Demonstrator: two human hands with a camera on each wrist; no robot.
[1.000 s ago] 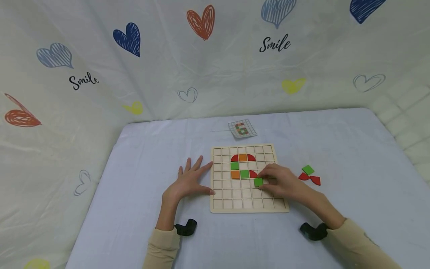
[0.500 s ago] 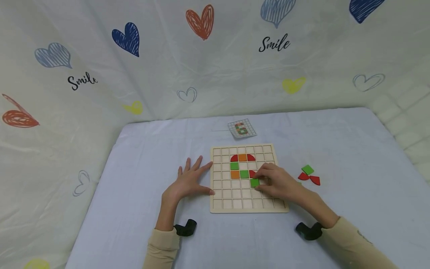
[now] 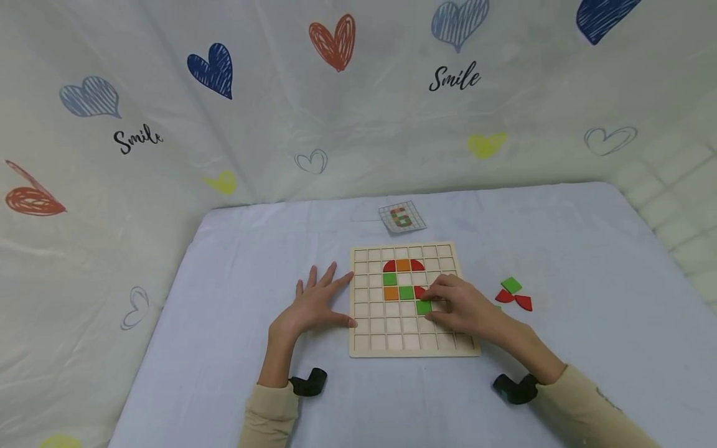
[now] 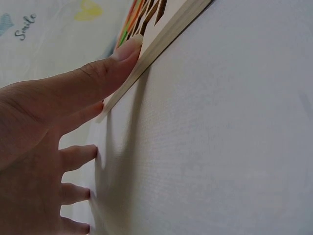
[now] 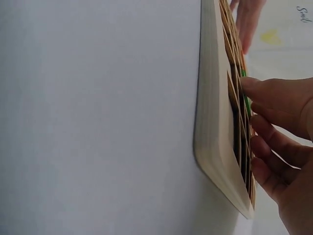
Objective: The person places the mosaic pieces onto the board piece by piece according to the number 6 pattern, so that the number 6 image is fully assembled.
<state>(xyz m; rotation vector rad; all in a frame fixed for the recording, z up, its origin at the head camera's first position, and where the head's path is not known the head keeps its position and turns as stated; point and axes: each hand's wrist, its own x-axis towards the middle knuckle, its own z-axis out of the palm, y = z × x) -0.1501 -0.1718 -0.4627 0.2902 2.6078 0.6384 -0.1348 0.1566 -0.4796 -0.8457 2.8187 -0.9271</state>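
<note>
A wooden grid board (image 3: 392, 342) lies on the table, with red, orange and green tiles set in its cells. My right hand (image 3: 465, 305) is over the board's right half, thumb and fingertips pinching a green square tile (image 3: 423, 308) below a red quarter-round tile (image 3: 419, 291). In the right wrist view, the thumb meets the green tile (image 5: 247, 103) low at the board's surface. My left hand (image 3: 310, 310) is spread wide, its thumb and index fingertips touching the board's left edge. From the left wrist view, the thumb (image 4: 105, 73) presses on the board's rim.
To the right of the board lie a loose green square (image 3: 511, 285) and two red quarter-round pieces (image 3: 505, 295); a green sliver shows beside my right forearm. Behind the board rests a pattern card (image 3: 402, 218). A curtain printed with hearts hangs behind the white-covered table (image 3: 269, 236).
My right hand has shifted slightly left with the green square tile, which now lines up with a cell under the red quarter-round. My left hand stays at the board's edge.
</note>
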